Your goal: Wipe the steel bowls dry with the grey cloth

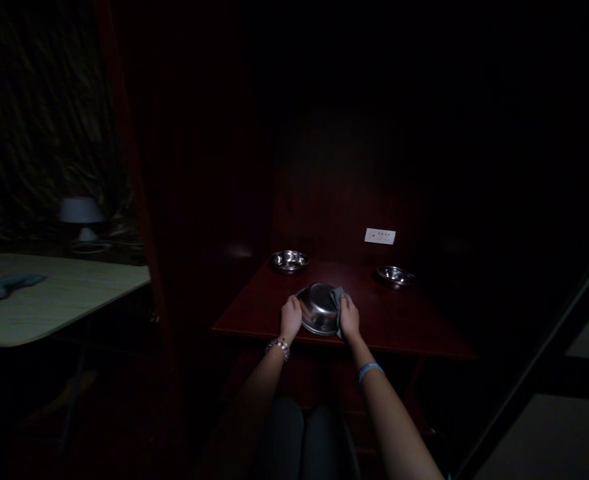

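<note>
Grips the left rim of a round, shiny silver metal bowl [319, 308] with the left hand [290, 320], curled closed about the edge (with fingertips mostly hidden beneath). Wears a beaded bracelet [280, 348] on that wrist. Clutches a soft grey cloth [338, 312] in the right hand [349, 319], closed round the fabric and set against the right side of the bowl. Wears a narrow light-blue band [370, 371] on the right wrist. Holds the bowl between both hands, bottom up and tilted, over the front edge of a dark red wooden table [414, 327]. Cannot tell whether touching the tabletop or just above.

Just below, in front of the table: dark trousered legs [297, 437], seen from above. Farther back on the tabletop, near the left corner: an open, upright, round silver metal dish [289, 262]. Near the back on the right: a similar shallow silver metal basin [395, 277], well apart from the dish. On the wall behind, above and between: a white rectangular socket plate [380, 236]. Well off to the left, past a dark red upright panel [144, 220]: a pale, round-cornered tabletop [89, 287] with a crumpled blue-grey rag [9, 287] (dim, but discernible), and beyond, a white-shaded lamp [81, 211].
</note>
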`<state>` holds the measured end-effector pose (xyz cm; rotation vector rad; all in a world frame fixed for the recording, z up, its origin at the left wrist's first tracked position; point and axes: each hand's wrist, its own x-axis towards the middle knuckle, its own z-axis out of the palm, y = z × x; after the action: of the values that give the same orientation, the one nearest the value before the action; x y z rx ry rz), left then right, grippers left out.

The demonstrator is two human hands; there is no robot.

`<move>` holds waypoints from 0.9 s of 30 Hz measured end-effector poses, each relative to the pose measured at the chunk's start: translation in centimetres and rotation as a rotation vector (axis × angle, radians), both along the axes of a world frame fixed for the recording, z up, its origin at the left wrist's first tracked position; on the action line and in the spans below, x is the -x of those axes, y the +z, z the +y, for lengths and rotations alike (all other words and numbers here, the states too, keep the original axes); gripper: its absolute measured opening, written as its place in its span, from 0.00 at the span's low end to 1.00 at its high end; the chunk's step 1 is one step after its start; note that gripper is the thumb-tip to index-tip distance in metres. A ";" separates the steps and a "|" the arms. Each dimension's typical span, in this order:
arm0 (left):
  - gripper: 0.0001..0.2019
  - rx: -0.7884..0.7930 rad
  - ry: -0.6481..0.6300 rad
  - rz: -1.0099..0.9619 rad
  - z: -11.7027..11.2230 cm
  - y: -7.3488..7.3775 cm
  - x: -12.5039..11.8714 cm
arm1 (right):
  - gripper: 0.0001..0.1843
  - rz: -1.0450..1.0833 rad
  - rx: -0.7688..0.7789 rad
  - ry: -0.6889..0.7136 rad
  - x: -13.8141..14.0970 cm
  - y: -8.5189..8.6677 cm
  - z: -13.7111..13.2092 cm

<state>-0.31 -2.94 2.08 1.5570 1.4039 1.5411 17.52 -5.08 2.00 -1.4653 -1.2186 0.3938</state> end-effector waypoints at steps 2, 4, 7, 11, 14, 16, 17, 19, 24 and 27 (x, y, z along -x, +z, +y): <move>0.15 0.002 0.000 0.005 0.0 0.0 0.0 | 0.25 0.000 -0.002 0.004 0.0 0.0 0.0; 0.15 0.009 -0.004 0.005 -0.1 0.0 0.0 | 0.25 0.000 -0.003 0.006 0.0 0.0 0.0; 0.15 0.022 -0.013 -0.004 -0.2 0.1 0.0 | 0.25 -0.005 -0.013 0.010 -0.1 -0.2 0.0; 0.15 0.014 -0.016 -0.004 -0.2 0.1 0.0 | 0.24 -0.004 -0.020 0.013 -0.1 -0.4 0.2; 0.15 0.015 -0.005 0.007 -0.1 0.0 0.0 | 0.24 -0.003 -0.029 0.021 -0.2 -0.6 0.3; 0.15 0.003 -0.007 0.003 0.0 0.0 0.0 | 0.25 -0.007 -0.031 0.015 -0.2 -0.7 0.5; 0.15 -0.005 -0.009 -0.003 0.0 0.0 0.0 | 0.25 -0.011 -0.028 0.010 -0.3 -0.8 0.5; 0.14 -0.014 -0.013 -0.016 -0.1 0.0 0.0 | 0.25 -0.017 -0.019 0.004 -0.3 -0.9 0.7; 0.13 -0.004 -0.001 -0.023 -0.2 0.2 0.0 | 0.25 -0.008 -0.041 0.008 -0.3 -0.9 0.8; 0.13 0.006 0.007 -0.022 -0.3 0.2 0.0 | 0.24 0.006 -0.047 0.014 -0.3 -0.8 0.6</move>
<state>-0.28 -3.20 2.28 1.5292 1.4022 1.5523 17.77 -4.46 1.23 -1.4151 -1.2266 0.3760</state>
